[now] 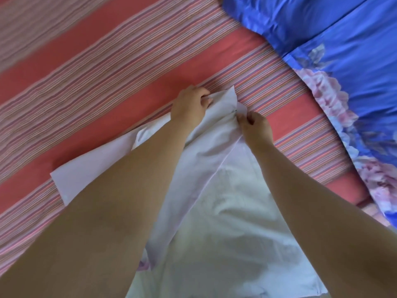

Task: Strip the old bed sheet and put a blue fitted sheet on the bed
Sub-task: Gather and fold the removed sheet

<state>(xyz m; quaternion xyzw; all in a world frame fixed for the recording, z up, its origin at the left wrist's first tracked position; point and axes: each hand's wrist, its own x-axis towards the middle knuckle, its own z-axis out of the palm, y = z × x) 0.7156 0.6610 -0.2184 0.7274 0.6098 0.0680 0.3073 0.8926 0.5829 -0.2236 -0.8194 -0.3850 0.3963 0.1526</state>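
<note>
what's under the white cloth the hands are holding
The striped red and pink sheet lies under the white cloth, showing all round it. Both the left hand and right hand pinch its far corner. Anything beneath the cloth's middle is covered.

Open striped sheet (pixel 107 67) to the left and far side, flat and free for reaching. To the right, heaped blue bedding (pixel 343 39) with a flowered frill blocking the way. Near middle taken up by white cloth (pixel 225 201) under both forearms.
</note>
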